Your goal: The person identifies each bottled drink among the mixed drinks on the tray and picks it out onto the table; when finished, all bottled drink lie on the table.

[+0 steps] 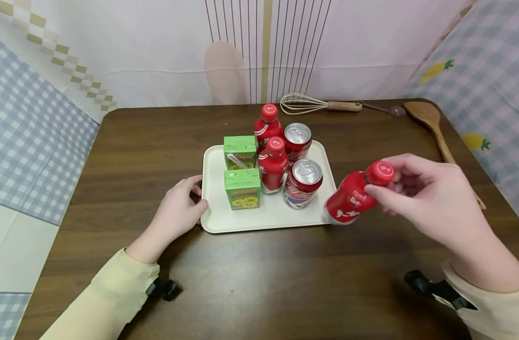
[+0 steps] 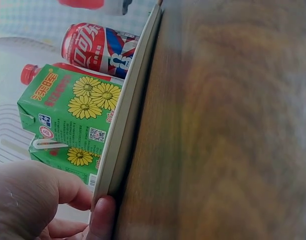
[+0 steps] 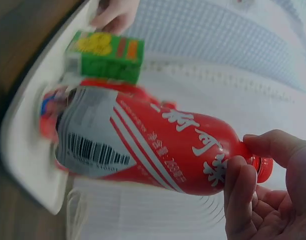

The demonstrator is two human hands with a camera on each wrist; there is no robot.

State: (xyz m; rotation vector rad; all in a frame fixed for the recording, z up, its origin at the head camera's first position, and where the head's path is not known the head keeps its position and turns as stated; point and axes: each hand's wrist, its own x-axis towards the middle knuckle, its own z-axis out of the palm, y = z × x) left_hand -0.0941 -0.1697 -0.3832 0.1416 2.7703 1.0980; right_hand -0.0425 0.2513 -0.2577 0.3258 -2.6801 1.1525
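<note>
A red-labelled drink bottle (image 1: pixel 354 196) tilts over the right edge of a cream tray (image 1: pixel 276 219). My right hand (image 1: pixel 429 196) pinches it near its red cap, with thumb and fingers around the neck in the right wrist view. My left hand (image 1: pixel 179 205) holds the tray's left rim, thumb and fingers at the edge. On the tray stand two green drink cartons, the front one (image 1: pixel 244 190) and the rear one (image 1: pixel 241 146), two more red bottles, front (image 1: pixel 273 169) and rear (image 1: pixel 265 130), and two red cans, front (image 1: pixel 302 186) and rear (image 1: pixel 298 137).
Behind the tray a whisk (image 1: pixel 319 104) lies along the table's back edge, with a dark-headed utensil (image 1: pixel 395 111) beside its handle. A wooden spatula (image 1: pixel 427 118) lies at the right, partly hidden by my right hand. A patterned cloth (image 1: pixel 157 56) hangs behind the wooden table (image 1: pixel 259 283).
</note>
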